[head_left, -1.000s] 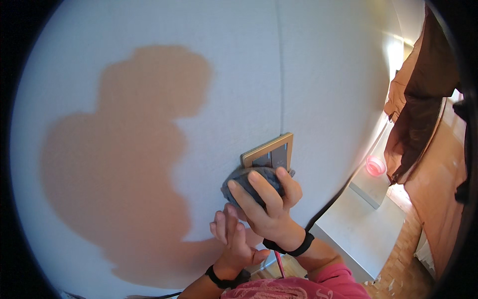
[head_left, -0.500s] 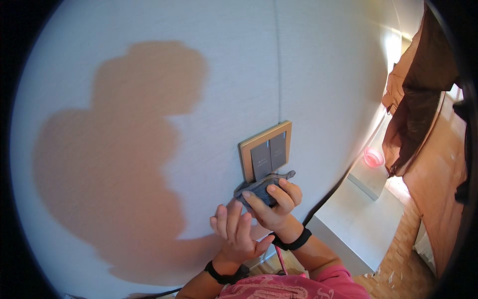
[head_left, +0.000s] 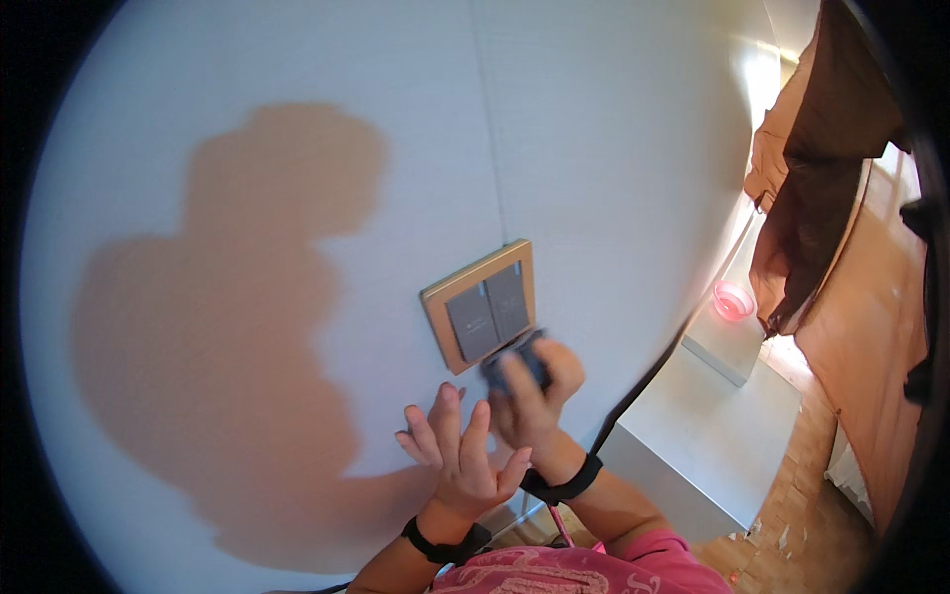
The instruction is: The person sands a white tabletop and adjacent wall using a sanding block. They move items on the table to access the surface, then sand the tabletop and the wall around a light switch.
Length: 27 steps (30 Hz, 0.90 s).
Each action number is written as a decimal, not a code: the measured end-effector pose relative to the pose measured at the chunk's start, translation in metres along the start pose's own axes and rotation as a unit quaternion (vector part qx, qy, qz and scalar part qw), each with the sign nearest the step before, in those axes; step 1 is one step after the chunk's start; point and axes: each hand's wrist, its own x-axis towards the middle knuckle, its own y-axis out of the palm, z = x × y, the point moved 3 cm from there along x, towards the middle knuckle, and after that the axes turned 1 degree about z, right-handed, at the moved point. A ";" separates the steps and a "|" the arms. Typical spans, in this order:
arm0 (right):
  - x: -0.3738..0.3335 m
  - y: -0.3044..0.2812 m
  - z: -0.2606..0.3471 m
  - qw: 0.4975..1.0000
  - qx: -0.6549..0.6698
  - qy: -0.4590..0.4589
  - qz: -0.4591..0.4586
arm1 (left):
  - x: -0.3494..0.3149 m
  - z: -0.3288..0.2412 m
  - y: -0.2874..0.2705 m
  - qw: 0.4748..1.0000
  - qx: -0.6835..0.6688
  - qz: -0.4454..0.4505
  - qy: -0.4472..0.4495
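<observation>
A two-rocker wall switch point(head_left: 487, 315) with dark grey rockers and a gold frame is fixed to the pale wall. My right hand point(head_left: 534, 391), blurred by motion, grips a bunched dark grey cloth point(head_left: 517, 362) at the frame's lower right corner. The cloth covers a little of that edge, and I cannot tell how firmly it touches. Below the switch and to the left of the cloth, my left hand point(head_left: 460, 450) is raised with its fingers spread, holding nothing. Black bands circle both wrists.
A white box-shaped cabinet point(head_left: 708, 436) stands low on the right, and a pink transparent bowl point(head_left: 733, 302) rests on a raised white ledge behind it. Brown sheer fabric point(head_left: 841, 218) hangs at the far right above a wood-patterned floor point(head_left: 792, 495). My shadow falls across the wall point(head_left: 614, 148).
The view has shifted, so the switch appears further left. The cloth is more bunched in my right hand and covers less of the switch's lower edge. My left hand's fingers have spread wider.
</observation>
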 end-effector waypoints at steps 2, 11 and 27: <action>-0.005 0.001 0.017 0.998 0.025 -0.059 0.011 | 0.000 0.000 0.001 0.999 -0.027 -0.021 -0.009; 0.004 -0.004 -0.054 0.998 -0.004 0.060 0.004 | 0.000 -0.003 0.017 0.999 0.006 0.038 0.014; -0.006 -0.006 -0.102 0.998 0.041 -0.007 0.037 | 0.014 -0.036 0.071 0.995 0.068 0.040 0.065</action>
